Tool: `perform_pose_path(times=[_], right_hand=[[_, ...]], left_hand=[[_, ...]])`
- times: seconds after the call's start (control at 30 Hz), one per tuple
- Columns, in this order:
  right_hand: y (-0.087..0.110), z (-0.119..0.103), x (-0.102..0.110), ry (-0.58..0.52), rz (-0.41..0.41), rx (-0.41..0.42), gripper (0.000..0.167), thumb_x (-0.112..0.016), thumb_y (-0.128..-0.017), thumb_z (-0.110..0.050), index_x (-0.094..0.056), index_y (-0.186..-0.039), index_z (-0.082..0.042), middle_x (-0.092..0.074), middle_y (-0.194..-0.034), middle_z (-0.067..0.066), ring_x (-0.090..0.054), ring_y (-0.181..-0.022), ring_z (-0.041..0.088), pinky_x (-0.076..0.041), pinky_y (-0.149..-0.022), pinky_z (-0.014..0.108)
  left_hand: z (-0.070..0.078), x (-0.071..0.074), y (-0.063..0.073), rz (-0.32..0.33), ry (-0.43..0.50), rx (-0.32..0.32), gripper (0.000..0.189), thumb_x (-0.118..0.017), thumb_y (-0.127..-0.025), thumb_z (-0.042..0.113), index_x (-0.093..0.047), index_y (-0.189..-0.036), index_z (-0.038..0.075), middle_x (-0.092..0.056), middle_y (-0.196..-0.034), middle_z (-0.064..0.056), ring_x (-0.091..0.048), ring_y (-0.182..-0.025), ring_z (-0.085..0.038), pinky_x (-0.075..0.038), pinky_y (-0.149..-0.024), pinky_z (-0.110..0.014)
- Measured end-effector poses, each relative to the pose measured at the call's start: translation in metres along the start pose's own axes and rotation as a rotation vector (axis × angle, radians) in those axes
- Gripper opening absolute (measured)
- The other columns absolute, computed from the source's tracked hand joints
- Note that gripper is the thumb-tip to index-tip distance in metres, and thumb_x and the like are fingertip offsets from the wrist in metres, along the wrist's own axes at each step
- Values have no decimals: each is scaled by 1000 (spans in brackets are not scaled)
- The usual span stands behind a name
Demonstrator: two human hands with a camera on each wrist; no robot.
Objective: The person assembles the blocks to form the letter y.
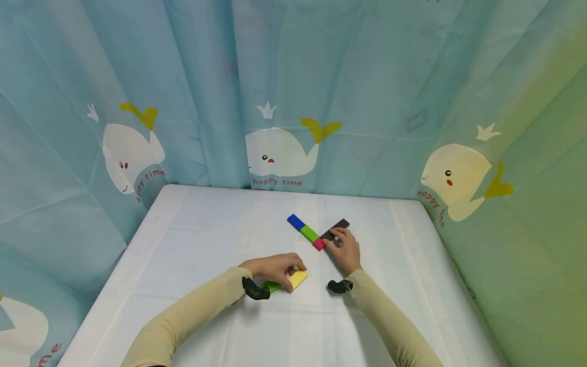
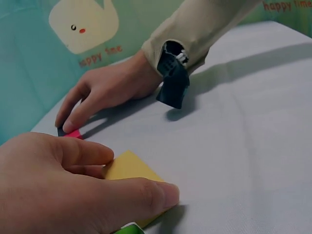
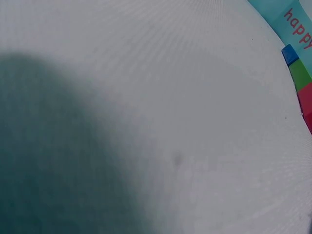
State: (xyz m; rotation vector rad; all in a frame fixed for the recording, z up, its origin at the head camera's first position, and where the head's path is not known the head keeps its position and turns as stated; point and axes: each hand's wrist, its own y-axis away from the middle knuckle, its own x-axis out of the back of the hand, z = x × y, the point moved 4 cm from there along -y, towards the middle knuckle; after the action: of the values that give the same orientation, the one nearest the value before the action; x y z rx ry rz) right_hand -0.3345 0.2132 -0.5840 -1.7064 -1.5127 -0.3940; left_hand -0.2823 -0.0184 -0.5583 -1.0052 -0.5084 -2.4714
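My left hand pinches a flat yellow block between thumb and fingers, at the table surface. A light green block lies by the yellow one, partly hidden under that hand. Farther back, blue, green and red blocks form a slanting row. From the red end a dark bar slants away to the right. My right hand holds this bar near the red block, with curled fingers and thumb. No hand shows in the right wrist view.
The white-covered table ends at a blue curtain printed with whales, which runs along the back and sides. A dark wrist camera sits on the left cuff, and another camera on the right.
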Motion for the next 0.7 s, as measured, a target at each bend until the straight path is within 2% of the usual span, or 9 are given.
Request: perform_pose_path(times=[0.23,0.43,0.5,0.7], right_hand=[[1,0,1,9,4,9,48,-74,-87,-38,-68,-123,-7,-58,-126,12,-54,-109,33,-36,-90,53],[2,-1,1,10,6,-4,46,-74,-87,-36,-68,-123,-7,-58,-126,12,-53,-112,34,-36,-90,52],[1,0,0,9,-2,-14,47,-73,-88,-36,-68,-123,-7,-58,-127,12,-53,-113,34,-36,-91,52],[-1,2,-1,23,-24,-35,48,-73,-88,-39,-68,-125,-10,-57,-129,10,-52,-115,31,-36,-94,51]], left_hand=[[3,-2,1,-29,-20,0,64,-81,-83,20,-52,-139,13,-45,-128,2,-52,-100,-8,-43,-87,-16],[3,-4,-1,48,-19,-18,58,-81,-82,22,-55,-133,10,-52,-119,3,-52,-96,-9,-43,-87,-17],[0,-4,-2,90,25,-3,55,-82,-82,25,-57,-130,12,-54,-114,5,-53,-94,-8,-44,-86,-17],[-12,2,-3,248,284,42,42,-80,-83,23,-61,-121,18,-59,-114,8,-58,-93,-8,-49,-83,-23]])
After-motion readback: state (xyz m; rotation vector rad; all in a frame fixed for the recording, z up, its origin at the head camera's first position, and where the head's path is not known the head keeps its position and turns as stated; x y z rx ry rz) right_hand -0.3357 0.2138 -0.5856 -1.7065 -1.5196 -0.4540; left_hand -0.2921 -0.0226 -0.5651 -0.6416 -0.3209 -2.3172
